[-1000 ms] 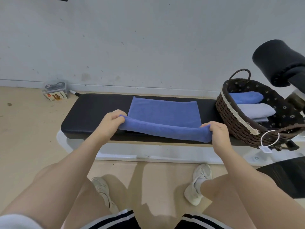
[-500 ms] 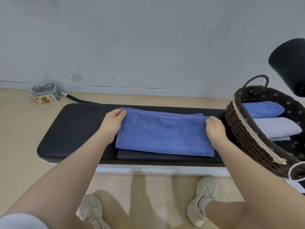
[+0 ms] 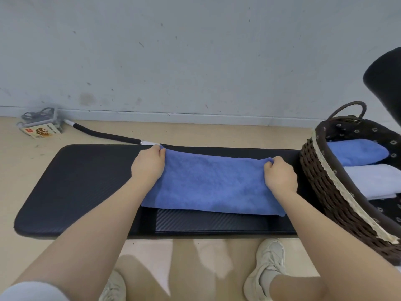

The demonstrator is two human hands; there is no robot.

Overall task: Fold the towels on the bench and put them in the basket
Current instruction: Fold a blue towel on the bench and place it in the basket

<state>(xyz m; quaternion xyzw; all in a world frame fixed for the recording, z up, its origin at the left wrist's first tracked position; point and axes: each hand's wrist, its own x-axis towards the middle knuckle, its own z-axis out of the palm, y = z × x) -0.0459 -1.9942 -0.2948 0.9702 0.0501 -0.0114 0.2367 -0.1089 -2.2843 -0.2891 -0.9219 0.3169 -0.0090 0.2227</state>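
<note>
hands, left (image 3: 148, 165) and right (image 3: 280, 175), pinch blue towel (image 3: 208, 185) on bench (image 3: 82, 183).

A scuffed pale grey wall (image 3: 195, 51) meets a tan floor (image 3: 26, 153), with a small box (image 3: 40, 131) at ten o'clock.

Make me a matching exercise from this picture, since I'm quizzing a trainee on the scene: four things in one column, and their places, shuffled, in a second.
Things
1. blue towel being folded
2. white towel
3. small printed box
4. right hand

Places
A. on the floor by the wall, far left
B. on the bench, held at both far corners
C. pinching the towel's far corner on the basket side
D. in the basket, in front of a folded blue towel

Pairs: 1-B, 2-D, 3-A, 4-C
</note>
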